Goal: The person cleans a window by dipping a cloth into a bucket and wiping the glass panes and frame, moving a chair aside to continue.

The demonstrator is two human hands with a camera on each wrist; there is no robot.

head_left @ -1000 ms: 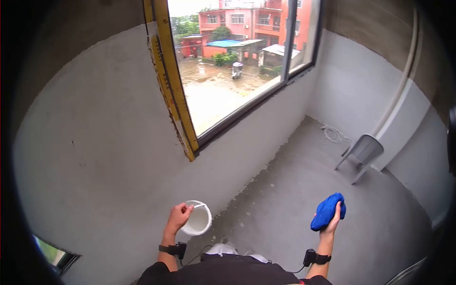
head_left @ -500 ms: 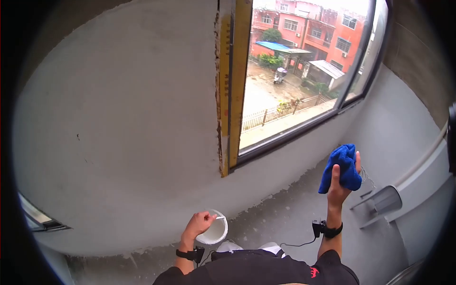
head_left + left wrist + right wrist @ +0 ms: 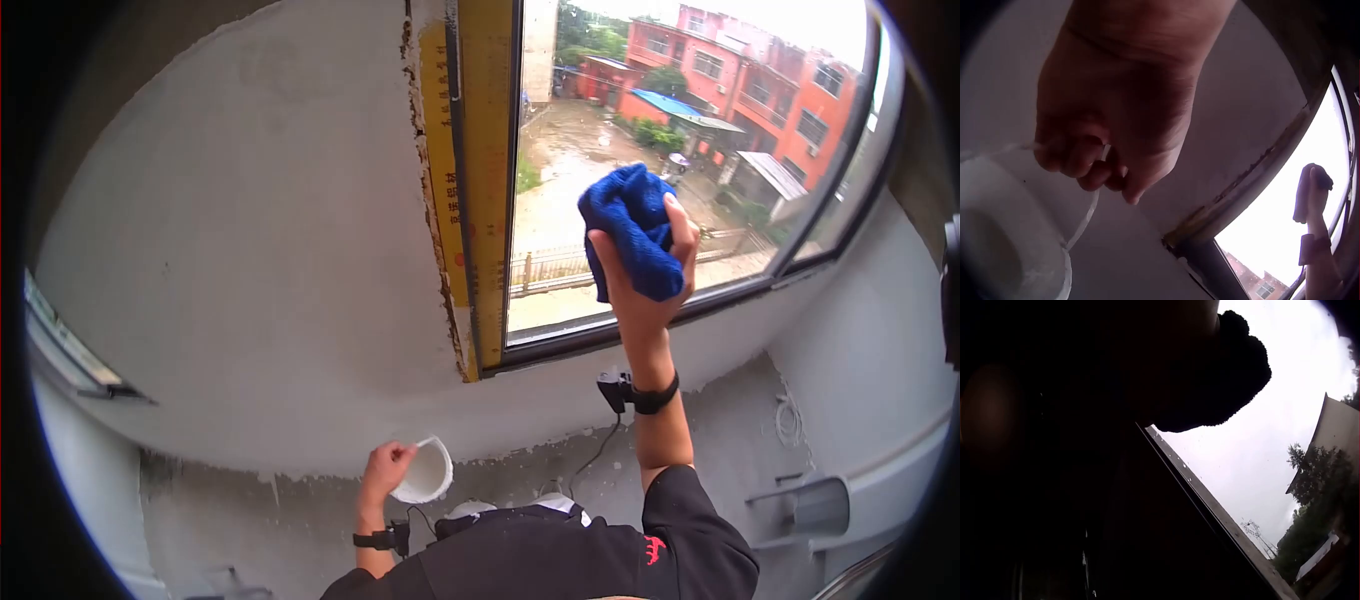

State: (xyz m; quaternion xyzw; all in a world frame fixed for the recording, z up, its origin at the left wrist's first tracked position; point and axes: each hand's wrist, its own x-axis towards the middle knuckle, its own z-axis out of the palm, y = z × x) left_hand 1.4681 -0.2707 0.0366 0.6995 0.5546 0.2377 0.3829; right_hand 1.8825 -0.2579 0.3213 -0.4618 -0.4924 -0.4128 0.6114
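A bunched blue cloth (image 3: 632,225) is gripped in my right hand (image 3: 650,290), raised in front of the window pane (image 3: 565,190). Thumb and fingers wrap its near side; in the right wrist view the cloth (image 3: 1229,381) is a dark outline against the sky. Low at the left, my left hand (image 3: 385,468) holds the thin handle (image 3: 1088,215) of a white bucket (image 3: 428,474). The left wrist view shows the fingers curled round that handle, with the bucket (image 3: 1054,275) hanging below and an off-white inside.
The window has a dark frame (image 3: 600,335) and a yellow strip (image 3: 485,200) down its left side. Rough grey plaster wall (image 3: 270,250) lies to the left. A grey chair (image 3: 815,505) and a coiled hose (image 3: 788,420) are on the floor at right.
My right hand has risen with the blue cloth and moved left, from over the floor to before the window. The left hand still holds the bucket; the head view has turned.
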